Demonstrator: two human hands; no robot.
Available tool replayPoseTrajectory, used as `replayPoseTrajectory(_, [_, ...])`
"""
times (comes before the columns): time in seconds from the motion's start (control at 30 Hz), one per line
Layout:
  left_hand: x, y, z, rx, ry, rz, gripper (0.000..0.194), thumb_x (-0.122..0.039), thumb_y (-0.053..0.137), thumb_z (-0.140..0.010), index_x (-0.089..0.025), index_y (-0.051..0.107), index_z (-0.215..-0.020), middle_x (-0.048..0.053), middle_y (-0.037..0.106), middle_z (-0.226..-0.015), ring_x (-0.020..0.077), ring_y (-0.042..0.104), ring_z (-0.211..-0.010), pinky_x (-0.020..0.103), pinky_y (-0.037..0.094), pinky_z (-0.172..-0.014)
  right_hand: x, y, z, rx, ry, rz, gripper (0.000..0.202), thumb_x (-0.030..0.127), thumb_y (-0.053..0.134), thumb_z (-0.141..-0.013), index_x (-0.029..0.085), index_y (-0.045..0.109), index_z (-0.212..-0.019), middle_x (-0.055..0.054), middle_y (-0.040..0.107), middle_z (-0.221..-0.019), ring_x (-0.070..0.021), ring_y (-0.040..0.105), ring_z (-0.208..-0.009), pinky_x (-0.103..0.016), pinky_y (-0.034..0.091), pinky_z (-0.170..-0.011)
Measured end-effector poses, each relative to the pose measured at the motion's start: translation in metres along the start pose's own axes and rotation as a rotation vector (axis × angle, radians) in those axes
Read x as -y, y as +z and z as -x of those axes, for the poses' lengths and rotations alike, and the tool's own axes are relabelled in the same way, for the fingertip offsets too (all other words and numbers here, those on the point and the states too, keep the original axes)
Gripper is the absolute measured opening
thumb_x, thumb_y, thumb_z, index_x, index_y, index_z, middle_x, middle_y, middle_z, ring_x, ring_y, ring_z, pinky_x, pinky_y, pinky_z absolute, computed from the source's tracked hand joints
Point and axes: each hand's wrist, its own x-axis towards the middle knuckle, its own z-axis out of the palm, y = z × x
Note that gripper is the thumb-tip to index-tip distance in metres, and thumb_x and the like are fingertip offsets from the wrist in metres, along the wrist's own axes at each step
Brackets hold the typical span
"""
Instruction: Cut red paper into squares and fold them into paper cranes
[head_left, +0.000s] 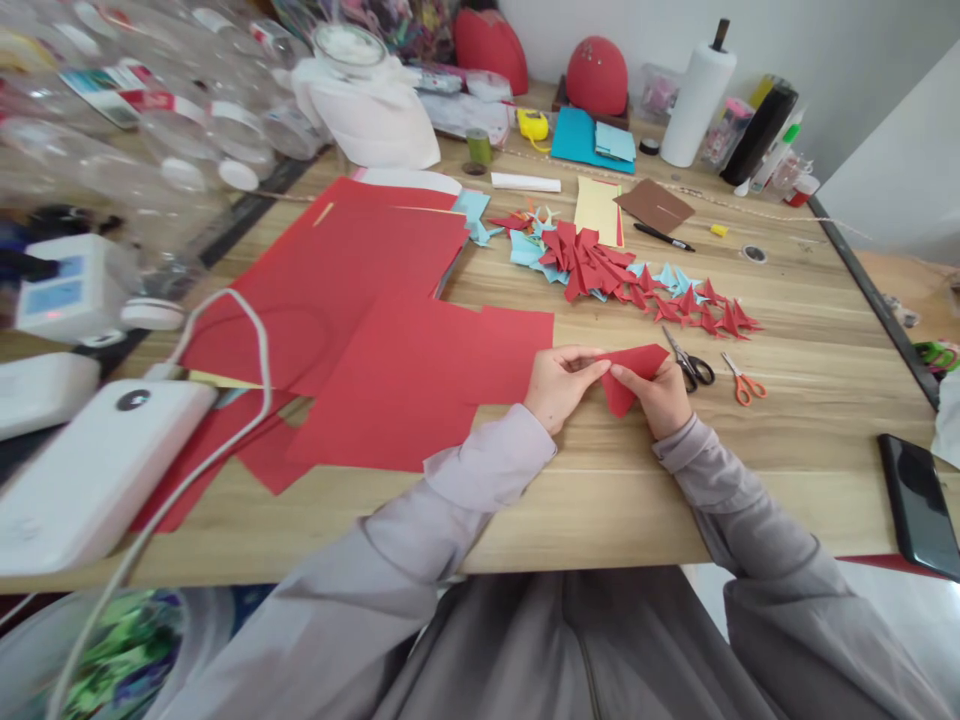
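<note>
A folded piece of red paper is held up between both hands above the wooden table. My left hand pinches its left edge between thumb and fingers. On the other side my right hand grips it, thumb in front and fingers partly hidden behind the paper. The two thumbs are close together near the paper's middle. Large red sheets lie to the left of my left hand. Beyond the hands is a pile of folded red and light blue paper shapes.
Black-handled scissors and orange-handled scissors lie right of my right hand. A white power bank with a cable sits at left, a black phone at right. Plastic bottles crowd the back left.
</note>
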Motion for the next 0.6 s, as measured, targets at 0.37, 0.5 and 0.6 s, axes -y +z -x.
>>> replayPoseTrajectory(0.37, [0.005,-0.007,-0.007,0.053,0.031,-0.041,0.026,-0.027,0.080,-0.056,-0.016,0.075,-0.078,-0.002,0.063,-0.058,0.0098,0.055,-0.056,0.024,0.045,-0.058,-0.007,0.000,-0.002,0.021,0.017,-0.002,0.034,0.049,0.079,-0.063,0.018,0.074,-0.076,-0.004,0.076,-0.079,-0.0183,0.068,-0.070,-0.032,0.057,-0.070])
replayPoseTrajectory(0.5, [0.007,-0.008,-0.009,0.045,0.027,-0.015,0.025,-0.030,0.077,-0.061,-0.017,0.076,-0.082,0.001,0.068,-0.063,0.0116,0.058,-0.057,0.026,0.049,-0.060,-0.011,0.001,-0.002,-0.002,0.030,-0.063,0.030,0.045,0.081,-0.061,0.019,0.074,-0.074,-0.004,0.076,-0.075,-0.0187,0.068,-0.067,-0.032,0.056,-0.066])
replayPoseTrajectory(0.6, [0.009,-0.008,-0.010,0.048,0.041,-0.015,0.030,-0.033,0.077,-0.062,-0.017,0.076,-0.088,0.001,0.069,-0.065,0.0125,0.059,-0.056,0.028,0.051,-0.061,-0.014,0.000,-0.002,-0.012,0.047,-0.097,0.029,0.044,0.082,-0.060,0.019,0.074,-0.074,-0.004,0.075,-0.074,-0.0188,0.067,-0.066,-0.033,0.056,-0.067])
